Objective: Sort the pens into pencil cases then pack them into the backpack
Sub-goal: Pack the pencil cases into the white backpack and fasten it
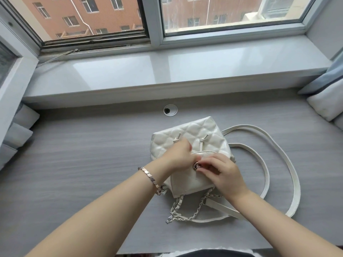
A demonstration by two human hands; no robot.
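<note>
While lying on desk (74, 164), white quilted backpack (202, 130) is being gripped by left hand (178, 154), right hand (221, 172) pinching flap (185, 180) at metal clasp (196, 166), straps (263, 164) trailing beyond right hand

It looks like a home: a grey desk (74, 164) under the right hand (224, 175) gripping the backpack (200, 132), a big window (232, 13) beyond, pillows (323, 104) to the right.
</note>
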